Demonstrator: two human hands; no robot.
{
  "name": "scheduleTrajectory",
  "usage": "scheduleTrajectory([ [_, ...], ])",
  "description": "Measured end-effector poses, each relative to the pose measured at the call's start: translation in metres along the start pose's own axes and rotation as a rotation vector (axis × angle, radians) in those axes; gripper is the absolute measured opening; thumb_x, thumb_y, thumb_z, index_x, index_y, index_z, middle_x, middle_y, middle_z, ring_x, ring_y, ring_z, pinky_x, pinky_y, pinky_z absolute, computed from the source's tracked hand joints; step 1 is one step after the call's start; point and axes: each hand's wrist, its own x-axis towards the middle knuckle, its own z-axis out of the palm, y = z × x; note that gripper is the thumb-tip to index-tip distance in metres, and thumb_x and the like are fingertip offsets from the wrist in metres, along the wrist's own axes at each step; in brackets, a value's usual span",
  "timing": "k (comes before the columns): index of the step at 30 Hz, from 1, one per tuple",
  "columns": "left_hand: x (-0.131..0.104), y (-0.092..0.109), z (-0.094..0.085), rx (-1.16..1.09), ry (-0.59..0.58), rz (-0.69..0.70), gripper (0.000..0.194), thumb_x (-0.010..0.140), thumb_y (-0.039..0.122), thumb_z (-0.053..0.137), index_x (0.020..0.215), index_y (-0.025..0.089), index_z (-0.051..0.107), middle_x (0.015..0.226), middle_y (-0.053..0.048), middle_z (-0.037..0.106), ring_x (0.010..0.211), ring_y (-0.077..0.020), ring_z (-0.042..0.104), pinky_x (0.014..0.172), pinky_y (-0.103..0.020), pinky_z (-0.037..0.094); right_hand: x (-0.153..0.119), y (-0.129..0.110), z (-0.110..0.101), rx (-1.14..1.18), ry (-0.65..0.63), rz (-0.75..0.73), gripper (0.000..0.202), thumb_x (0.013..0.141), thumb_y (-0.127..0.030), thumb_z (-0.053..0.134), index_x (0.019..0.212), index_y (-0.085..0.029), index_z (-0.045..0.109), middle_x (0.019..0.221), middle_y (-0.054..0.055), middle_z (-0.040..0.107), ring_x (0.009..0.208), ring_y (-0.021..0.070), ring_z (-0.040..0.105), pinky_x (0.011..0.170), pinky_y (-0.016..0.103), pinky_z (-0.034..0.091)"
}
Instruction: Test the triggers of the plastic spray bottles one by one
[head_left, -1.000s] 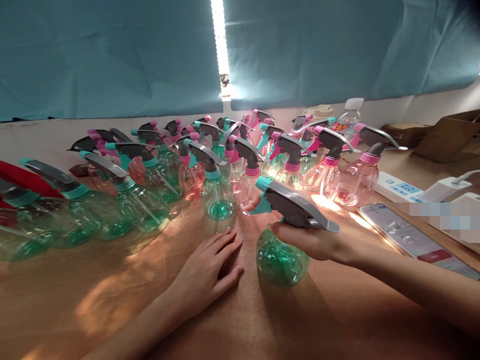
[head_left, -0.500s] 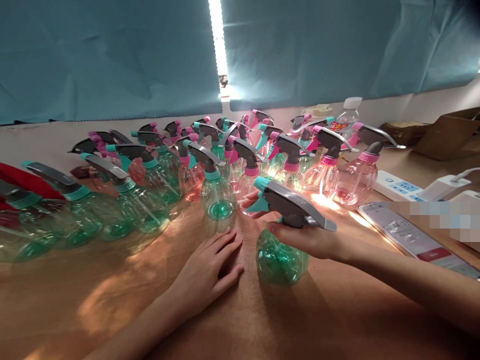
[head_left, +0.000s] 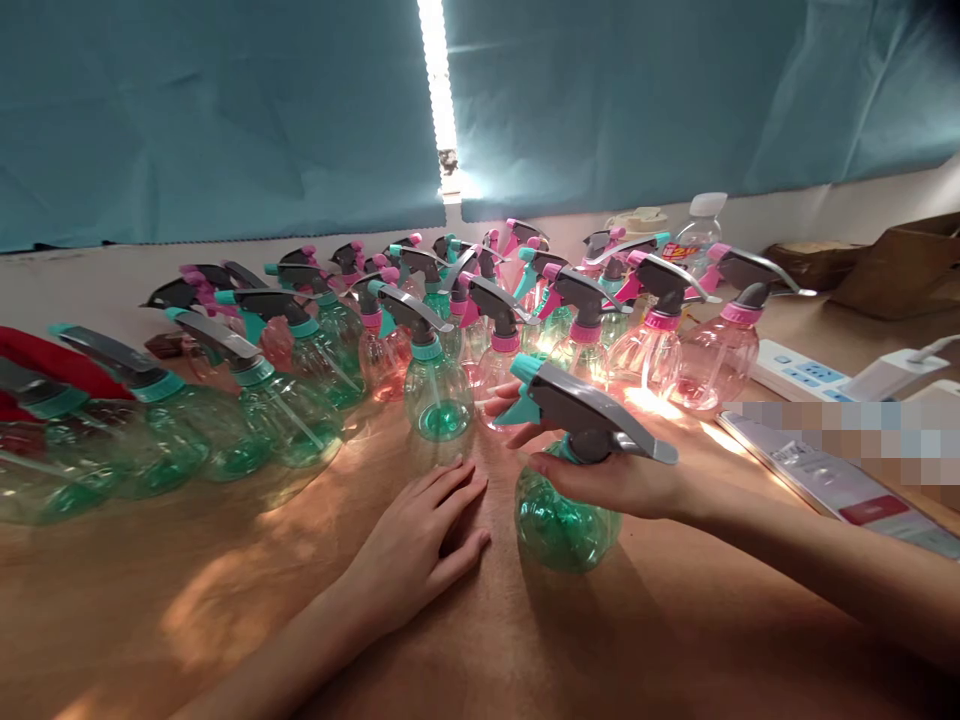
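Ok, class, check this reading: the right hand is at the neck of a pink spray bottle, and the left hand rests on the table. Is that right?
Not quite. The head view shows that the spray bottle is green, not pink. The rest stands: the right hand is at its neck, and the left hand rests on the table.
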Motion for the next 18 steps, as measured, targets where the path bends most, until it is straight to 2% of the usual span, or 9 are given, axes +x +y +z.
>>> scheduleTrajectory([
  [5,0.0,0.0,0.003,0.003,0.0,0.001,0.048,0.097,0.038,0.05,0.139,0.016,0.049,0.146,-0.012,0.048,0.135,-0.0293,0.041,0.109,-0.049,0.038,-0.001,0.007,-0.003,-0.157,-0.034,-0.034,0.047,0.074,-0.01,0.056,0.118,-0.024,0.059,0.117,0.005,0.066,0.079,0.0145,0.071,0.068,0.027,0.059],
  [8,-0.001,0.0,0.003,0.001,-0.009,-0.007,0.047,0.096,0.038,0.05,0.138,0.015,0.05,0.145,-0.013,0.048,0.135,-0.0295,0.041,0.108,-0.049,0.039,0.001,0.007,-0.003,-0.204,-0.015,-0.046,0.051,0.071,-0.008,0.054,0.119,-0.026,0.059,0.114,0.003,0.068,0.082,0.0161,0.07,0.065,0.027,0.058],
  [11,-0.001,-0.001,0.003,-0.01,0.005,-0.006,0.047,0.096,0.038,0.051,0.139,0.018,0.049,0.146,-0.011,0.047,0.135,-0.0292,0.041,0.108,-0.048,0.039,0.003,0.003,-0.002,-0.169,-0.006,-0.071,0.052,0.066,-0.006,0.05,0.114,-0.023,0.06,0.112,0.005,0.068,0.091,0.0182,0.068,0.067,0.027,0.057],
  [15,-0.001,-0.002,0.006,-0.015,0.02,0.005,0.047,0.097,0.039,0.049,0.139,0.018,0.049,0.146,-0.011,0.048,0.135,-0.0292,0.042,0.109,-0.049,0.038,0.004,-0.002,-0.002,-0.096,-0.073,-0.005,0.055,0.066,-0.004,0.047,0.116,-0.024,0.059,0.113,0.005,0.068,0.082,0.0144,0.068,0.066,0.027,0.057],
  [18,-0.002,-0.004,0.008,-0.012,0.033,0.009,0.047,0.098,0.04,0.048,0.139,0.019,0.048,0.146,-0.01,0.047,0.135,-0.0285,0.041,0.109,-0.048,0.037,0.004,-0.005,-0.002,-0.089,-0.079,-0.016,0.055,0.068,-0.005,0.046,0.116,-0.025,0.06,0.11,0.004,0.069,0.087,0.015,0.068,0.072,0.028,0.057],
])
